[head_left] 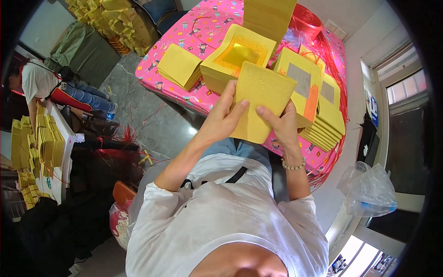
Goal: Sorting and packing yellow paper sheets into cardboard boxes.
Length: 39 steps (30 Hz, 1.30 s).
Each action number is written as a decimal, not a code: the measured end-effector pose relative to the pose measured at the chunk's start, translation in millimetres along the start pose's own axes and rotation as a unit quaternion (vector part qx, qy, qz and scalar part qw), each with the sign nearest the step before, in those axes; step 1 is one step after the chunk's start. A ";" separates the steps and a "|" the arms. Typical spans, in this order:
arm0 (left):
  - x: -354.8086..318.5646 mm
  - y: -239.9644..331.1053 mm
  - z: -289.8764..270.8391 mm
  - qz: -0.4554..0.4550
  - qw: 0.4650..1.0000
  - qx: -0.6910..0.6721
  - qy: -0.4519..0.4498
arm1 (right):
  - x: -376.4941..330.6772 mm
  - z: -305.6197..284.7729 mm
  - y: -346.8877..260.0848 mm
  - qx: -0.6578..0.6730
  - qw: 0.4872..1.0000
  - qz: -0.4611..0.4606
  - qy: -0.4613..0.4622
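Both my hands hold a stack of yellow paper sheets upright over the table's near edge. My left hand grips its left side with the thumb across the front. My right hand clasps the lower right side, thumb also on the front; a bead bracelet circles that wrist. Just behind the held sheets lies a thick pile of yellow paper with a gold foil square on top.
A pink patterned tablecloth covers the table. On it lie a plain yellow stack, fanned sheets with silver squares, a tall yellow pile and red strings. Another person sits far left beside more yellow stacks. A plastic bag hangs at right.
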<state>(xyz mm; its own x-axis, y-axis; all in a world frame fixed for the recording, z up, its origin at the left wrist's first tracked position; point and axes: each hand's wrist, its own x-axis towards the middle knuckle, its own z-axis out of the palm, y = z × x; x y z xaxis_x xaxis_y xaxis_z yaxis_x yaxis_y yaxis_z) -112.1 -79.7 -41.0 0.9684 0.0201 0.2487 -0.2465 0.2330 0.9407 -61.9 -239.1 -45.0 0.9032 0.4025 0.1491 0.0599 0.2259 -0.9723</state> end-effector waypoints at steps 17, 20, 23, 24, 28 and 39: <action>-6.7 -2.3 9.4 0.026 0.999 0.021 0.042 | -3.3 2.5 -5.1 -0.028 1.000 0.006 -0.013; -2.4 -8.7 2.7 -0.002 0.999 -0.011 0.037 | -2.4 5.5 -7.2 -0.045 0.999 0.003 -0.008; 7.6 -6.7 0.8 -0.011 0.997 -0.064 0.041 | 6.8 5.7 -9.3 -0.031 0.999 0.025 0.022; 11.7 -4.2 -0.2 -0.023 0.997 -0.063 0.044 | 11.1 7.6 -11.4 -0.048 0.998 0.029 0.028; 30.1 1.9 -4.7 -0.112 0.989 -0.087 0.027 | 29.6 -0.4 -6.2 -0.030 0.996 0.071 0.038; 43.7 -5.4 -11.3 -0.164 0.981 -0.099 0.038 | 42.2 1.8 -0.7 0.056 0.995 0.062 0.049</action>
<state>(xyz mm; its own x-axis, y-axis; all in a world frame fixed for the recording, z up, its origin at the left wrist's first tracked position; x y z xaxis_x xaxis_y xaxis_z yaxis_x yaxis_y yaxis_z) -68.0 -69.1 -37.9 0.9963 -0.0170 -0.0848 0.0840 0.4224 0.9025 -24.6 -220.7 -37.6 0.9379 0.3468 0.0065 -0.0967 0.2795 -0.9553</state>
